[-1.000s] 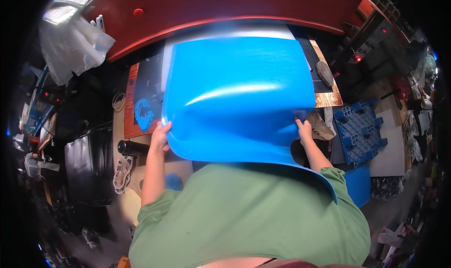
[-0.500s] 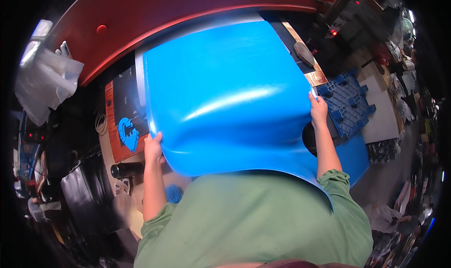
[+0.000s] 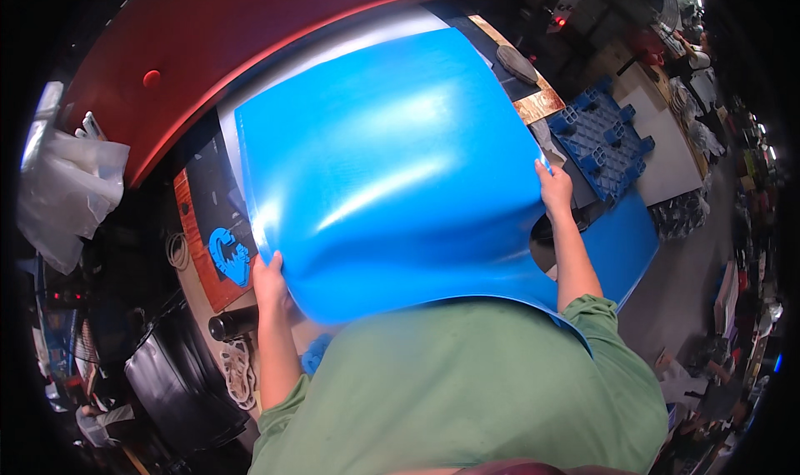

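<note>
Left fingers [image 3: 274,266], right fingers [image 3: 545,175] gripping blue sheet [image 3: 375,150] edges, perhaps room before red panel [image 3: 217,37]

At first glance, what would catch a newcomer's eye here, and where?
A big glossy blue sheet fills the middle, its side edges held by the left hand and right hand. Beyond it, a red panel curves across the top left; a blue plastic pallet shows to the right.

Glossy blue sheet [image 3: 375,142], wavy at near side
</note>
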Demonstrator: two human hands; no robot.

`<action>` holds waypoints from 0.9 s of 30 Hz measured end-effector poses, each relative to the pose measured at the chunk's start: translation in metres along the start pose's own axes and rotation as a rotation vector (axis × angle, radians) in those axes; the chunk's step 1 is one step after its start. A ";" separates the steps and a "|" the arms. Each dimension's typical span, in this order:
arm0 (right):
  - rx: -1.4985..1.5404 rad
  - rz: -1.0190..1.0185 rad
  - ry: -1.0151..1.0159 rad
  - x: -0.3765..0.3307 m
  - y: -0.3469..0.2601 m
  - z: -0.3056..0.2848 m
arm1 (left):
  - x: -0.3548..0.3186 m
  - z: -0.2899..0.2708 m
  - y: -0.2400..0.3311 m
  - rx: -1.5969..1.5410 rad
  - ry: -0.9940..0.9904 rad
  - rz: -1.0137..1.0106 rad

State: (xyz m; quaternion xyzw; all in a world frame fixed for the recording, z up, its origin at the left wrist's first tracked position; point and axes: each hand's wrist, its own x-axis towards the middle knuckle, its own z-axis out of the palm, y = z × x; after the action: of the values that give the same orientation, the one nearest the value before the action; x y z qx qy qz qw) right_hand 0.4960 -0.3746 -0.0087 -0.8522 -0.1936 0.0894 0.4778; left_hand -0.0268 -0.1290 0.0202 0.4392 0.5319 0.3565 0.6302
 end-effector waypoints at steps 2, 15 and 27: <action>-0.077 -0.045 0.023 0.010 -0.014 0.002 | 0.004 0.002 0.012 0.031 0.005 0.024; -0.677 -0.232 -0.106 0.182 -0.173 0.096 | 0.151 0.023 0.066 0.092 0.141 -0.103; -0.615 -0.609 0.320 0.102 -0.101 0.098 | 0.067 0.026 0.091 0.924 0.581 0.405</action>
State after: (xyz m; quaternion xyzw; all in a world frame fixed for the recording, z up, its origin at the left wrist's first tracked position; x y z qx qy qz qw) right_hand 0.5304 -0.2085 0.0285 -0.8618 -0.3764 -0.2495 0.2311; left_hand 0.0120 -0.0394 0.0827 0.6458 0.6888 0.3065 0.1206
